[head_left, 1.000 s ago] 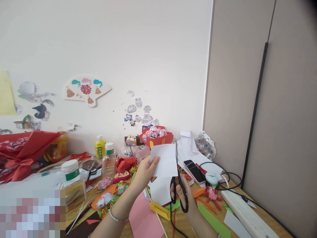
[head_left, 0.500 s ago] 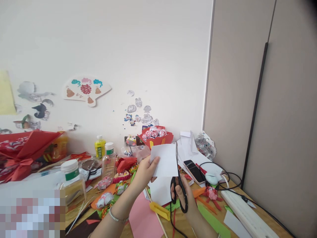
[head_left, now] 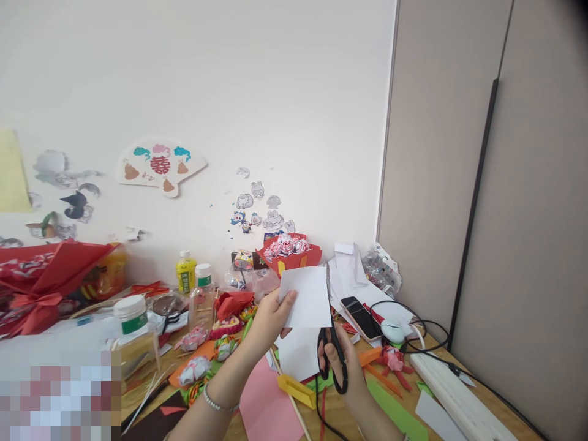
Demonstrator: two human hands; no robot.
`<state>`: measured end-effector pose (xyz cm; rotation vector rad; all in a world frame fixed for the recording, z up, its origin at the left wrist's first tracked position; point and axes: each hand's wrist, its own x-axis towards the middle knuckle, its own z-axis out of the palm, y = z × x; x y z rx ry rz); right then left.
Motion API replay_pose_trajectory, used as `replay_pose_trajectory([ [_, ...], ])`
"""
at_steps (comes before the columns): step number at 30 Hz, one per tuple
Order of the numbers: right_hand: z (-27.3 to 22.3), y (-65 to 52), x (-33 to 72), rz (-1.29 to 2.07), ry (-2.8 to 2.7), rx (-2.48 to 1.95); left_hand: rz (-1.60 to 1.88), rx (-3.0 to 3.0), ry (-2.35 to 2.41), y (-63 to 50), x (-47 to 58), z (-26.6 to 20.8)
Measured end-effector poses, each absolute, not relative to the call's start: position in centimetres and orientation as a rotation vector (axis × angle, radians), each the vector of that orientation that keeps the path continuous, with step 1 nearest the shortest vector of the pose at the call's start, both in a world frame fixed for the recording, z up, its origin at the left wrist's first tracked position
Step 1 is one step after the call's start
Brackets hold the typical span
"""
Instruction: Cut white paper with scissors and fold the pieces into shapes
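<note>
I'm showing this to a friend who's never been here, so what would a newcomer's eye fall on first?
Probably the white paper at center, held in the left hand, with black scissors in the right hand along its right edge. Behind it sits a red-wrapped bouquet. Up left, a fan-shaped cutout decorates the wall.

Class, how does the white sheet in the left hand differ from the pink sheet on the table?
The white sheet is raised in the left hand, while the pink sheet lies on the table. Scissors stand along the white sheet's right edge; none touch the pink sheet. Both look like plain paper.
</note>
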<state>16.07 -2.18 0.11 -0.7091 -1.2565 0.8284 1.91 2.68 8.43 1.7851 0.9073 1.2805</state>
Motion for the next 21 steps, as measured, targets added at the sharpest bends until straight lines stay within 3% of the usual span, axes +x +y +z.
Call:
replay_pose_trajectory([
  [21,0.47,-2.27,15.93,0.822,-1.230,-0.747,1.281,1.777,0.920,2.76,2.08,8.39],
])
